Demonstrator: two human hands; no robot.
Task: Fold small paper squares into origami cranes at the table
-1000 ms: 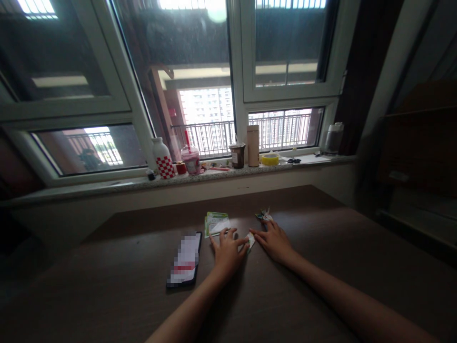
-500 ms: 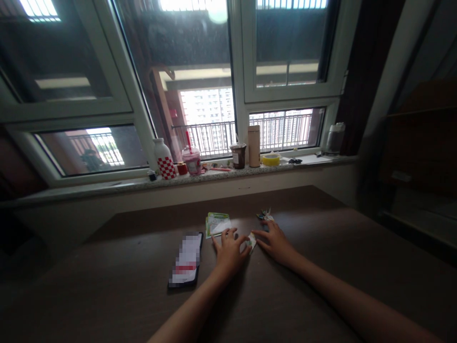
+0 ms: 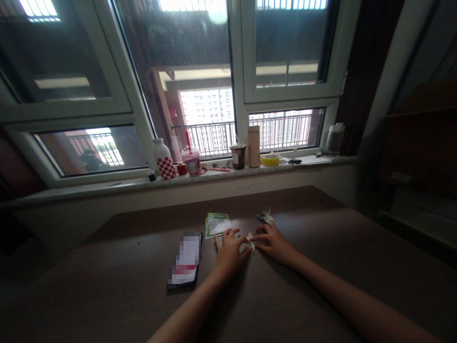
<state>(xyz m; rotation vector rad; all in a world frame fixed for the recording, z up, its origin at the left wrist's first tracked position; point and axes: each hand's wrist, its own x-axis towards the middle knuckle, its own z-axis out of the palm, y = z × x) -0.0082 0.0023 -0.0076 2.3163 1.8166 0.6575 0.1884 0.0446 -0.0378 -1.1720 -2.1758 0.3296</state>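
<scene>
A small folded piece of paper (image 3: 251, 247), white with green and yellow print, is between my hands just above or on the table. My left hand (image 3: 230, 250) pinches its left side between thumb and index finger, the other fingers spread over the tabletop. From the other side, my right hand (image 3: 275, 244) has its fingertips closed on the paper's right edge. Beyond the left fingers lie flat green-and-white printed sheets (image 3: 217, 224). Past the right hand sits a little crumpled or folded paper cluster (image 3: 266, 216).
A phone (image 3: 186, 261) lies left of my left forearm on the brown table (image 3: 117, 267). Along the windowsill (image 3: 214, 174) stand a checkered bottle (image 3: 165, 162), drink cups (image 3: 238, 155), a beige flask (image 3: 253, 146), yellow tape (image 3: 271, 159) and scissors (image 3: 294, 161).
My right fingertips have come in slightly leftward onto the paper. The paper has turned a little and shows less of its face. My left hand has barely shifted.
</scene>
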